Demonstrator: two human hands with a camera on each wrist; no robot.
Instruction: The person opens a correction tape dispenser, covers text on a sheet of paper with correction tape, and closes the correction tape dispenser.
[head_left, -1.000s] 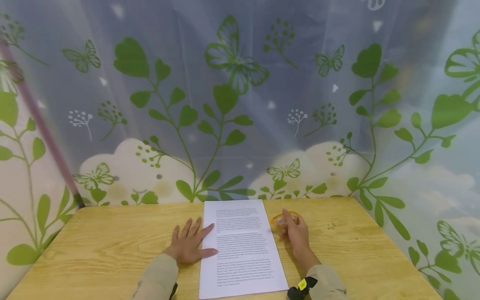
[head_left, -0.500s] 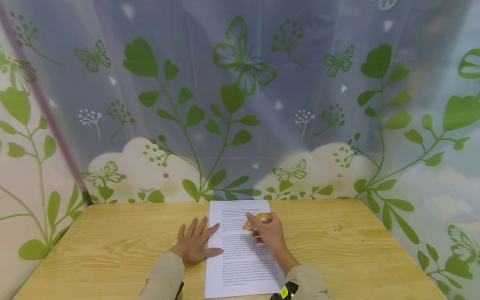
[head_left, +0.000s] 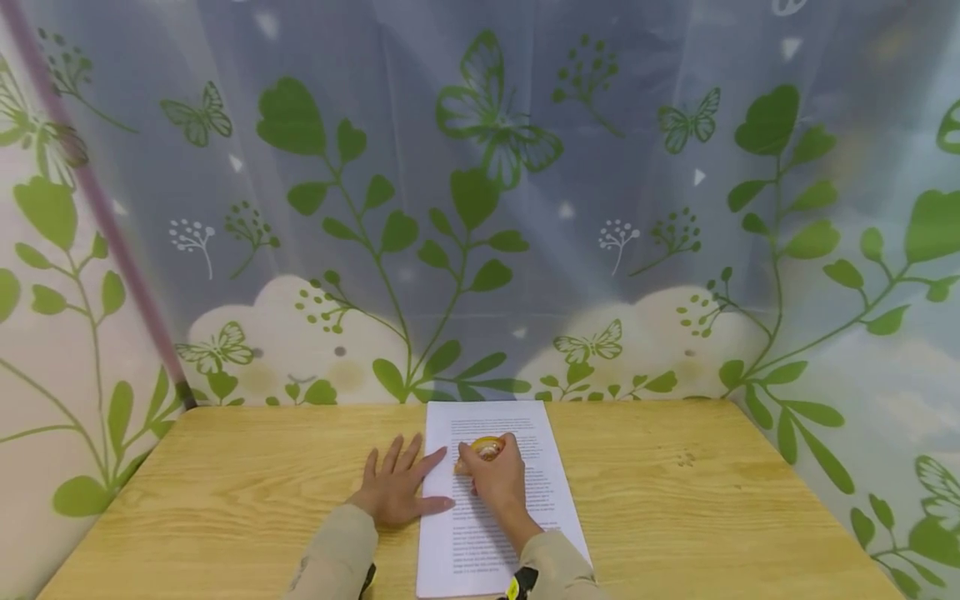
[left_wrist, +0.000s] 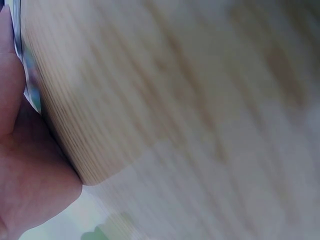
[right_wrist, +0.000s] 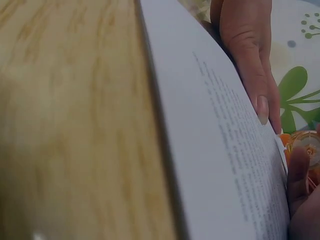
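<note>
A stack of printed paper [head_left: 551, 500] lies on the wooden table. My right hand [head_left: 498, 479] pinches an orange correction tape [head_left: 489, 450] between thumb and fingers over the upper left lines of text. In the right wrist view, the correction tape [right_wrist: 306, 144] shows a clear round window with a wheel; its tip is hard to make out. My left hand [head_left: 397, 487] lies flat with fingers spread on the table and the sheet's left edge, its thumb and index finger reaching onto the margin. Only part of the left hand [left_wrist: 25, 170] shows in the left wrist view.
The wooden table [head_left: 675, 517] stretches to both sides of the paper. Behind it hangs a curtain [head_left: 405, 208] printed with leaves and butterflies. A small dark mark [head_left: 686, 457] shows on the table at right.
My right hand has carried the correction tape leftward, from the table right of the paper to over the text. The left hand stays at the paper's left edge. The head view has shifted slightly.
</note>
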